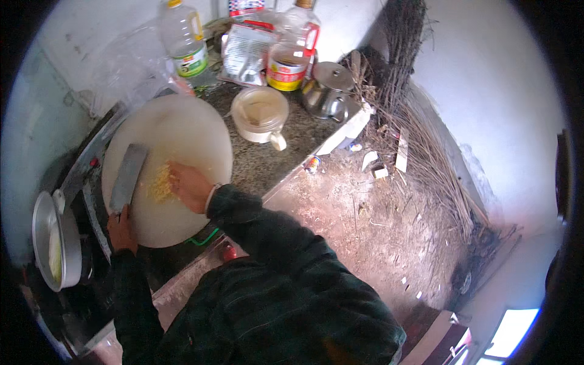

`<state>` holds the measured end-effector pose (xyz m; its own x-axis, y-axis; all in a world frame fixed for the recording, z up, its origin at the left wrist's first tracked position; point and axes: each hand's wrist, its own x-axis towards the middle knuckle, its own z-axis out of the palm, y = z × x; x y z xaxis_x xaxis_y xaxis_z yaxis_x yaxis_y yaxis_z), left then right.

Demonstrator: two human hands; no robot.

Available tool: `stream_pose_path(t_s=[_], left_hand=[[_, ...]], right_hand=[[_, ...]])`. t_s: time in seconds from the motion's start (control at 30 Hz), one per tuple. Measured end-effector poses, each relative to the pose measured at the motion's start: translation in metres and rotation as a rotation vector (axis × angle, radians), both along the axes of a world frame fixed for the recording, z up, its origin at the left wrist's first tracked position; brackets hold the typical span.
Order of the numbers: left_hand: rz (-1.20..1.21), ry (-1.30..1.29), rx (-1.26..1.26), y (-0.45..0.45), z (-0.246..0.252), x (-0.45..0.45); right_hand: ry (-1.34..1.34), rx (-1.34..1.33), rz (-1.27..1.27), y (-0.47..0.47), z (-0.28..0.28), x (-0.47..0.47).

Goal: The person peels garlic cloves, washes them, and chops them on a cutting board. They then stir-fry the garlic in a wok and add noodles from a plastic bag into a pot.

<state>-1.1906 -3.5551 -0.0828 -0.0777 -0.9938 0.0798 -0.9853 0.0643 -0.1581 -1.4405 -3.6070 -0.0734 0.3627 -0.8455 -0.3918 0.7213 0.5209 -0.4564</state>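
A round white cutting board (182, 123) lies on the speckled stone counter (255, 171). On it is a loose heap of finely chopped pale yellow food (159, 185), of a kind I cannot name for sure. My right hand (190, 186) reaches in from the right, its curled fingers at the heap's right side; whether they pinch any of it is hidden. At the board's lower left, my left hand (122, 232) grips the handle of a cleaver (130, 175). The broad blade rests flat or nearly flat on the board, left of the heap.
Behind the board stand oil bottles (188, 50) (289, 64), a foil packet (246, 54), a lidded container (260, 112) and a metal kettle (328, 89). A metal pan (68, 242) with pale food stands at left. Dry brushwood (424, 150) and litter lie on the floor (365, 228).
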Motion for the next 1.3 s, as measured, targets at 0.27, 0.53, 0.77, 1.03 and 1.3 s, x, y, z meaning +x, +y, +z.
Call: stream_pose_path(t_s=[0.27,0.53,0.77,1.03,1.3], left_hand=[[-0.316,0.409,-0.032,0.004,0.015,-0.084],[-0.721,0.603,-0.057,0.006,0.058,-0.161],[-1.008,1.091,0.769,0.084,0.032,-0.267],[-1.028,1.081,1.924,0.323,0.054,-0.423],[-1.679,-0.434,1.326,0.462,-0.204,-0.500]], right_hand=[[1.043,-1.017,0.098,-0.019,-0.028,0.053],[0.718,-0.500,-0.338,0.013,-0.034,-0.002],[1.081,-0.288,-1.062,0.231,0.019,-0.133],[1.661,0.236,-1.326,0.548,-0.040,-0.202],[1.037,1.213,-1.004,0.821,-0.118,-0.070]])
